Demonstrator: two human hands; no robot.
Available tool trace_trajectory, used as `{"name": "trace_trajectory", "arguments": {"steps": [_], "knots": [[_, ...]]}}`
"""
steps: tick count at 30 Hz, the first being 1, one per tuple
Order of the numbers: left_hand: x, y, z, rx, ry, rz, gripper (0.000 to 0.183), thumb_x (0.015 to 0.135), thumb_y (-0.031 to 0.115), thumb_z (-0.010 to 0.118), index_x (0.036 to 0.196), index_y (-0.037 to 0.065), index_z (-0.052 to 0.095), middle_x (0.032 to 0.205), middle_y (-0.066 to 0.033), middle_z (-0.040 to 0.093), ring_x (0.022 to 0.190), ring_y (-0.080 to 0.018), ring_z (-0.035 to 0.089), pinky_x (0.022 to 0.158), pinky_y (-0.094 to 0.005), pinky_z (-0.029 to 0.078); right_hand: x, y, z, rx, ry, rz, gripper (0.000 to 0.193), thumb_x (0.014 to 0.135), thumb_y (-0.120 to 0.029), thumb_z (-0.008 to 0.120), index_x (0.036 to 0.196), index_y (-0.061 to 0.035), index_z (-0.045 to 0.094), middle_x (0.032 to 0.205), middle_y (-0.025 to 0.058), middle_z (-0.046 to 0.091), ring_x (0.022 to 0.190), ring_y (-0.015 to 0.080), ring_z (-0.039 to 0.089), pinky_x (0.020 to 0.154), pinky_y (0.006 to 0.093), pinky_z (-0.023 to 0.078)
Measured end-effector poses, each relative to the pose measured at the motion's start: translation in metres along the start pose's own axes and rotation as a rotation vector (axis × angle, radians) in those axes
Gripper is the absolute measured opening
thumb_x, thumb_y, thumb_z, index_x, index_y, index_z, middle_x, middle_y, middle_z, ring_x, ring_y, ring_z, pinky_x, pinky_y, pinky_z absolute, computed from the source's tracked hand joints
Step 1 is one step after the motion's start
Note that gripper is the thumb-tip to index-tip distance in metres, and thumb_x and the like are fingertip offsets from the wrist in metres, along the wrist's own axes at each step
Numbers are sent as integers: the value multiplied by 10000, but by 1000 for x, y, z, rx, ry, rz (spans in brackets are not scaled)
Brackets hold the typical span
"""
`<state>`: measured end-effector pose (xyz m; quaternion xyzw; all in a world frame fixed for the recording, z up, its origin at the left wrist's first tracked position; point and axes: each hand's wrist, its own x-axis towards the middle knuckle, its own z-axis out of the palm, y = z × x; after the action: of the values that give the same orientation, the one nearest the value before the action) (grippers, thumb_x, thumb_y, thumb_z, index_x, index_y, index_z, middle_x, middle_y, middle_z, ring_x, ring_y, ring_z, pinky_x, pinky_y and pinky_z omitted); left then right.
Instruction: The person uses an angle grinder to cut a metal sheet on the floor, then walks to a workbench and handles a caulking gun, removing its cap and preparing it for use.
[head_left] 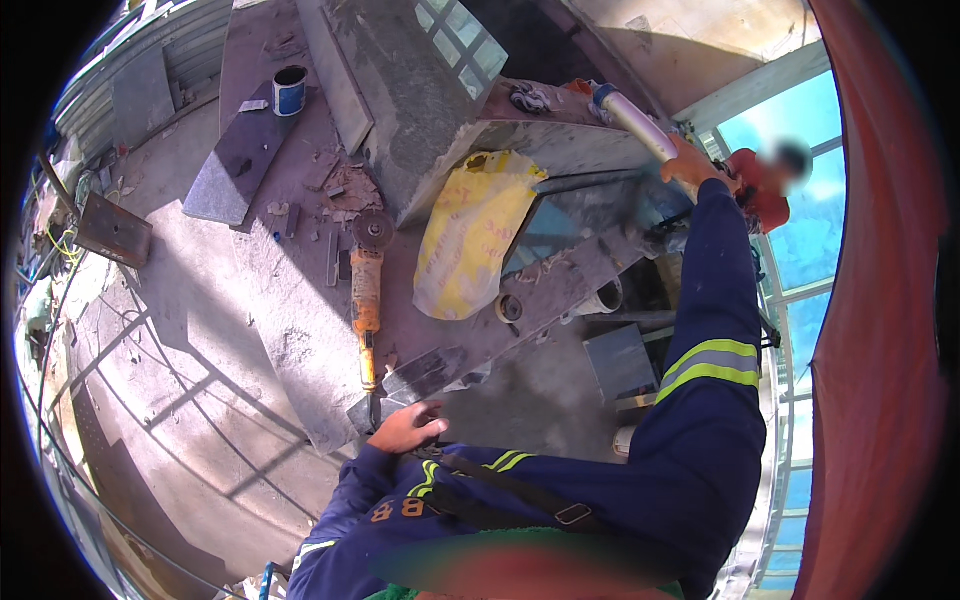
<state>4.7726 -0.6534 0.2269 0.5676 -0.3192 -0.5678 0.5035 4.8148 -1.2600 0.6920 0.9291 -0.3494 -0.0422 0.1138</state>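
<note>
Grasping a silvery cylindrical tube (638,125), the right hand (696,168) was right of the orange angle grinder (367,290), past a red-printed yellow plastic bag (462,235); below the grinder, the left hand's (408,428) fingers curled empty.

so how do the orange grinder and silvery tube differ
The grinder lies unheld; the tube is in the right hand. The grinder is mostly orange; the tube is silvery with a blue end. The grinder carries a round disc; the tube shows none. Both are elongated.
</note>
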Motion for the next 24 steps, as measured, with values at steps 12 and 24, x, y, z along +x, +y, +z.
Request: {"name": "trace_trajectory", "arguments": {"steps": [12, 24], "knots": [[11, -10, 22, 10, -44, -25, 722, 989, 509, 749, 1482, -2, 617, 1296, -229, 754, 1207, -309, 741, 1054, -394, 548, 33, -13, 4, -8, -98, 37, 941, 657, -199, 849, 1505, -104, 451, 1256, 281, 706, 1169, 481, 691, 1000, 499, 515], [28, 1, 2, -1, -11, -54, 745, 941, 518, 773, 1477, 20, 633, 1334, -226, 741, 1223, -335, 733, 1050, -410, 551, 76, -52, -3, 99, -371, 224, 763, 753, -467, 764, 1402, -99, 605, 1114, 188, 693, 843, 292, 723, 698, 438, 582]]}}
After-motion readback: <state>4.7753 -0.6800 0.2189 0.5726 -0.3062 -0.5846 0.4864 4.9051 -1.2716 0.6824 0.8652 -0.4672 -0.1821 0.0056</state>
